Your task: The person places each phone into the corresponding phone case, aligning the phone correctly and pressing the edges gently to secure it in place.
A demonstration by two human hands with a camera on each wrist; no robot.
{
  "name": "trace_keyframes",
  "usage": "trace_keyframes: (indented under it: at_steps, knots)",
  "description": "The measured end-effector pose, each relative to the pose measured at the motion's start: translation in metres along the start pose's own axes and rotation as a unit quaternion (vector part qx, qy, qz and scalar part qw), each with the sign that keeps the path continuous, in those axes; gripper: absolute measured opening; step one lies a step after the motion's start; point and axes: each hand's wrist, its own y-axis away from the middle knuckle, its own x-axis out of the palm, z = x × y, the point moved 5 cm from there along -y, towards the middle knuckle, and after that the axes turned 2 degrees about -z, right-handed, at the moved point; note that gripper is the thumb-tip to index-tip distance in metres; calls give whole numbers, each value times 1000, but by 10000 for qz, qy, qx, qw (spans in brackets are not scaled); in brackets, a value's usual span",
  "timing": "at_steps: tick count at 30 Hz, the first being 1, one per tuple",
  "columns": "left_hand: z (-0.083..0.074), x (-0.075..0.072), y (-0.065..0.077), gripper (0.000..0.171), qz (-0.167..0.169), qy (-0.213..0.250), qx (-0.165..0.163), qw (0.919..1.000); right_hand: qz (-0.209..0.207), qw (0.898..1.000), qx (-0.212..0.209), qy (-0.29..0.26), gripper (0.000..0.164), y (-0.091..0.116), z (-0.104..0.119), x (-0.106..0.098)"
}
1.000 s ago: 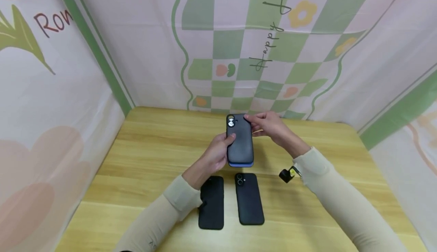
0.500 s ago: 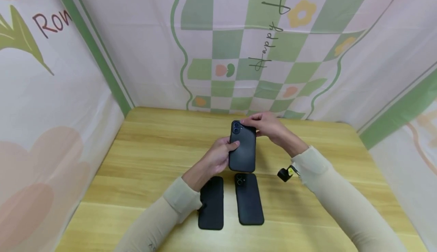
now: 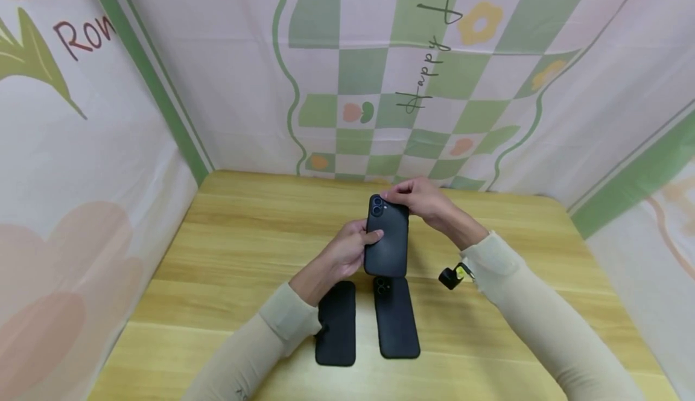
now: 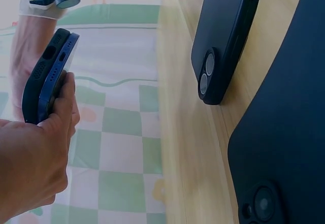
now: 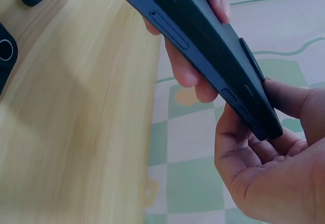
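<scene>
My left hand [image 3: 349, 249] holds a blue phone [image 4: 55, 71] from its left side, thumb across the back of a black phone case [image 3: 390, 245]. The case lies over the phone's back, its cutout around the two camera lenses. In the right wrist view a blue side edge of the phone shows below the case, so the case is not flush along that edge. My right hand [image 3: 426, 201] pinches the top right corner of the case and phone. Both are raised above the wooden table [image 3: 244, 256], tilted; the phone's screen is hidden in the head view.
Nearer me on the table lie two black phone-shaped items, a left one [image 3: 338, 328] partly under my left sleeve and a right one [image 3: 399, 322] with camera lenses. A patterned cloth [image 3: 358, 69] hangs behind the table. A small black device [image 3: 449, 278] hangs at my right cuff.
The case has slid down over the phone, hiding the blue strip at its lower end and lining its cutout up with the lenses. Both hands have brought the phone slightly towards me.
</scene>
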Motion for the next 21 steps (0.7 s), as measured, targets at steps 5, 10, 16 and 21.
trace_keyframes:
  at_steps: [5, 10, 16, 21]
  knots:
    - [0, 2, 1, 48, 14, -6, -10, 10000, -33, 9997, -50, -230, 33, 1, 2, 1]
    - [0, 3, 2, 47, 79, 39, -17, 10000, 0, 9990, -69, -434, 33, 1, 3, 0]
    - [-1, -2, 2, 42, -13, -279, 36, 9996, 112, 9994, -140, -283, 32, 6, 10, -2]
    - [-4, -9, 3, 34, -386, -925, 190, 9948, 67, 9986, -434, 292, 27, 12, 18, -2]
